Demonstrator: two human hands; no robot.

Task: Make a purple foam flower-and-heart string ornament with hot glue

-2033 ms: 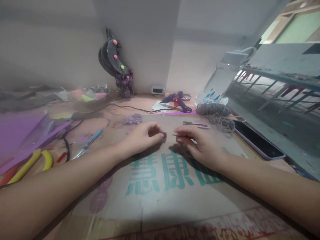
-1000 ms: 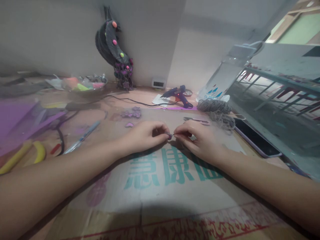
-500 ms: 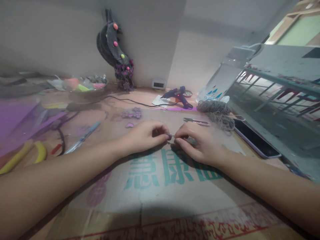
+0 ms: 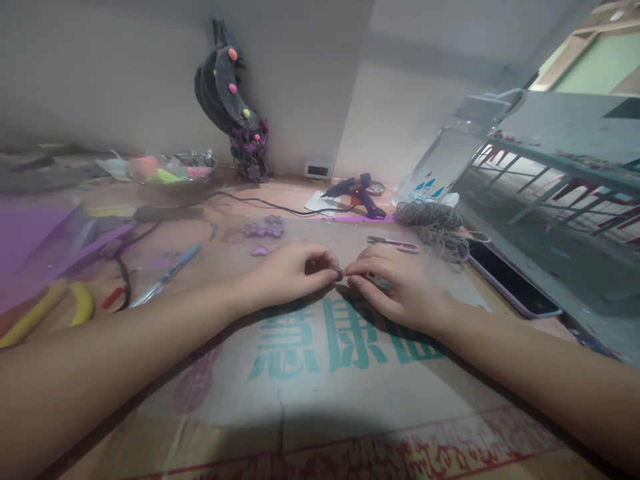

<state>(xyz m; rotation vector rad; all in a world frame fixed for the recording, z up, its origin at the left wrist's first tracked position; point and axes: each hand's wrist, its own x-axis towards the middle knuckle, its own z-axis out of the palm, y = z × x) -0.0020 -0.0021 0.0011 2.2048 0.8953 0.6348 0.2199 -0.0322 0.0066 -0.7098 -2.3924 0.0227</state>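
Note:
Over the middle of the cardboard sheet (image 4: 310, 400), my left hand (image 4: 300, 270) is closed, thumb and forefinger pinching a small purple piece (image 4: 339, 274). Its exact shape is mostly covered by the fingertips. Facing it, my right hand (image 4: 390, 283) is closed in a pinch right at the piece's edge; whatever lies between those fingertips is too small to make out. Behind my left hand lie a purple heart-shaped piece (image 4: 259, 251) and a cluster of purple flower-like pieces (image 4: 265, 227). Thread snips (image 4: 393, 244) rest just beyond my right hand.
Farther back are a glue gun (image 4: 357, 193) with its red light on, grey yarn (image 4: 433, 227), a water bottle (image 4: 440, 157) and a decorated grey crescent (image 4: 225, 93). A phone (image 4: 515, 280) lies at right. A pen (image 4: 167, 273) and purple sheets (image 4: 35, 247) are at left.
My two hands have come together from a small gap. A thin strand showed between the fingertips half a second ago; now the right fingertips are closer to the purple piece.

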